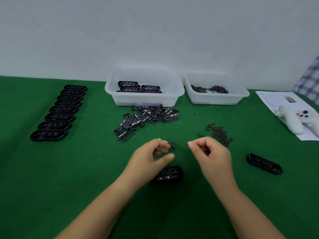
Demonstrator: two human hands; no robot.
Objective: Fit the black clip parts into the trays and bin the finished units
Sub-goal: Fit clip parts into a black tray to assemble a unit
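i see my left hand hovering over the green felt table, fingers curled, pinching a small black clip part with silver contacts that sticks out past the fingertips. my right hand hangs just beside it, fingers curled in with thumb and forefinger pressed together; something dark sits inside the curl, but i cannot tell what it is or whether it is truly gripped.

below my left hand, partly hidden by the wrist, a black oblong plastic tray lies on the felt with silver pieces showing in it. a second black oblong tray lies tilted well off to the right.

a loose heap of black clip parts lies in front of a translucent white plastic bin that holds a few black finished units. beside it, a second translucent white bin holds small dark screws, and a scattered pile of small dark screws lies on the felt near my right hand.

at far left, a row of eight black oblong trays runs diagonally. at far right, a white game controller rests on a printed paper sheet.
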